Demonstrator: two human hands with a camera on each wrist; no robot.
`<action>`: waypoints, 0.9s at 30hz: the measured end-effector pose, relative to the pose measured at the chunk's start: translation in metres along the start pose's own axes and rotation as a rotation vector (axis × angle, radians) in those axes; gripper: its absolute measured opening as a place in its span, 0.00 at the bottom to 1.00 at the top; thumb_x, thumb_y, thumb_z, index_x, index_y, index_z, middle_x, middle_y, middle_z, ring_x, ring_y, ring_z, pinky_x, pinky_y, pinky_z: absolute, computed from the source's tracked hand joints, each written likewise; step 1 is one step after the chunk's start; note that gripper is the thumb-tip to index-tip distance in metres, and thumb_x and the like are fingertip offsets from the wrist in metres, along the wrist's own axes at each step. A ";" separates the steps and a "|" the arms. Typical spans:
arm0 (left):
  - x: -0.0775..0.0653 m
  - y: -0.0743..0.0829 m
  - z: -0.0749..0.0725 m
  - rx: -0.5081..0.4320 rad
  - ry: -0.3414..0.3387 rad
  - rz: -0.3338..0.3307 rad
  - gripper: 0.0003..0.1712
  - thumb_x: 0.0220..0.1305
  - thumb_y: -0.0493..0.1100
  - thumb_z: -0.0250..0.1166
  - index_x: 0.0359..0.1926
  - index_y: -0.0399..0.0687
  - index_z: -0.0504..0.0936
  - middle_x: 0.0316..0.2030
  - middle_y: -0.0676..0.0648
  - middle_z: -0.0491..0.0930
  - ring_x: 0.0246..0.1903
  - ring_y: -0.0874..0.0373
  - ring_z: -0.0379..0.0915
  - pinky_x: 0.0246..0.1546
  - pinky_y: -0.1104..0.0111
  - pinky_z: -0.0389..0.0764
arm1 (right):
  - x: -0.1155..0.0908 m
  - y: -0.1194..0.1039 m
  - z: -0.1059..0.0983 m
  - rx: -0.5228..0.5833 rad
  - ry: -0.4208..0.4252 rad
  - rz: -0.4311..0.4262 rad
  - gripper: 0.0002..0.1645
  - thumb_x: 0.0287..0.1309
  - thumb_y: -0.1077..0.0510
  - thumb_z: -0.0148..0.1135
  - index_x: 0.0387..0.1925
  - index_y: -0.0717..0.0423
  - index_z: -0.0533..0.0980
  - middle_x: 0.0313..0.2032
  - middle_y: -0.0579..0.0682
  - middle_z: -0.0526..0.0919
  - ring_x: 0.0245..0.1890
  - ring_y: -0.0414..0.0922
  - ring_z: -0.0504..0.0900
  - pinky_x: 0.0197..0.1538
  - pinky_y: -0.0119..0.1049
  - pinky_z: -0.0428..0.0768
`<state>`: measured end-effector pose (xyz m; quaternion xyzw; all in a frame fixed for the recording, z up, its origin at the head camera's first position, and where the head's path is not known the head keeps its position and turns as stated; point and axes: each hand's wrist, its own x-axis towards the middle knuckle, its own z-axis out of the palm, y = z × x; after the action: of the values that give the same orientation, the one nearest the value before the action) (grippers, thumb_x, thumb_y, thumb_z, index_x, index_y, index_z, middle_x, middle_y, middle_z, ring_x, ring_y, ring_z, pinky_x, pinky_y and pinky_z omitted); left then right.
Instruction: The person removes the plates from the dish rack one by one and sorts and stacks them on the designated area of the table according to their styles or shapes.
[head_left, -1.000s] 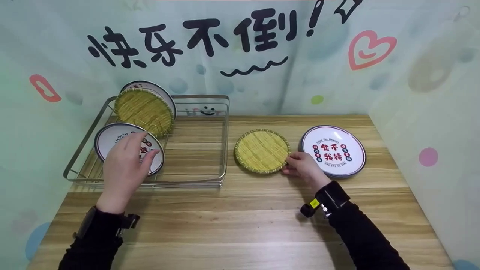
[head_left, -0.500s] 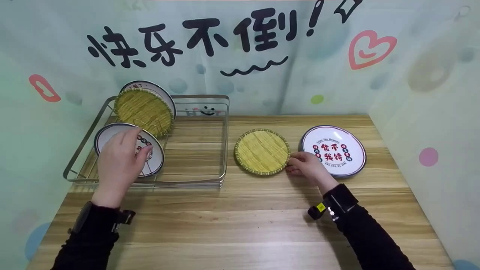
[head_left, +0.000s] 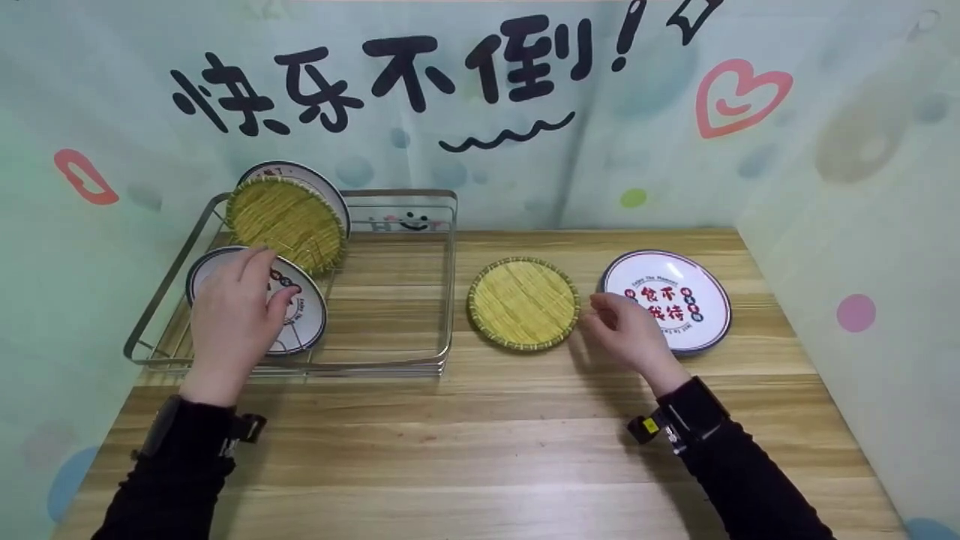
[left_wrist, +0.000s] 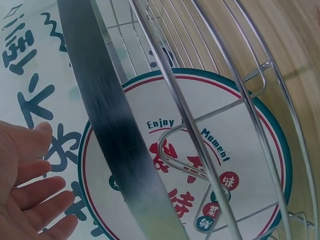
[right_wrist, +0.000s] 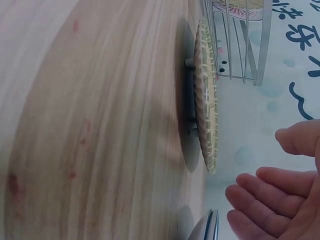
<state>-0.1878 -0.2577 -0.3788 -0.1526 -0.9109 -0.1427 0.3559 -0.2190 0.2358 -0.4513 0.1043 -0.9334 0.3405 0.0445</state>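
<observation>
My left hand (head_left: 234,307) hovers over the front of the wire rack (head_left: 451,300), fingers relaxed and holding nothing. Beneath it a white plate (head_left: 307,319) with red lettering leans tilted in the rack; in the left wrist view the plate (left_wrist: 135,105) stands behind the wires, apart from my fingers. My right hand (head_left: 630,330) is raised between a round woven tray (head_left: 523,304) and a white plate (head_left: 675,274), partly covering that plate's left side. The right wrist view shows its fingers (right_wrist: 270,200) loosely extended, clear of the woven tray (right_wrist: 206,95), which stands on small feet.
Further back in the rack, another woven tray (head_left: 285,221) leans before a white plate (head_left: 322,184). The wooden table (head_left: 450,457) meets a printed backdrop (head_left: 525,180) behind, with printed walls on both sides.
My right hand has let go of the woven tray's right edge and moved up and right. The left hand has drifted slightly left and up. The tray has stayed nearly in place.
</observation>
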 end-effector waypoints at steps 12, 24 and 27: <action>0.009 -0.006 0.000 0.003 -0.021 -0.035 0.28 0.52 0.28 0.72 0.56 0.27 0.76 0.57 0.28 0.74 0.57 0.32 0.70 0.61 0.42 0.67 | -0.005 0.001 0.000 -0.092 0.041 -0.144 0.30 0.59 0.58 0.68 0.61 0.67 0.73 0.57 0.66 0.78 0.58 0.61 0.75 0.65 0.56 0.69; 0.016 -0.013 0.000 0.034 -0.074 -0.058 0.27 0.53 0.28 0.72 0.54 0.27 0.76 0.56 0.27 0.74 0.56 0.31 0.69 0.60 0.41 0.68 | -0.008 0.002 0.000 -0.100 0.054 -0.215 0.35 0.56 0.56 0.72 0.63 0.65 0.72 0.59 0.65 0.76 0.60 0.60 0.73 0.66 0.54 0.68; 0.017 -0.014 0.001 0.035 -0.091 -0.046 0.27 0.53 0.28 0.72 0.55 0.27 0.75 0.57 0.28 0.74 0.57 0.31 0.69 0.62 0.42 0.66 | -0.008 0.003 -0.001 -0.100 0.057 -0.228 0.36 0.56 0.56 0.72 0.63 0.64 0.71 0.60 0.64 0.76 0.60 0.59 0.73 0.65 0.54 0.69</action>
<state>-0.2053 -0.2673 -0.3699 -0.1317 -0.9317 -0.1279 0.3133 -0.2113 0.2398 -0.4534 0.1975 -0.9297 0.2890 0.1145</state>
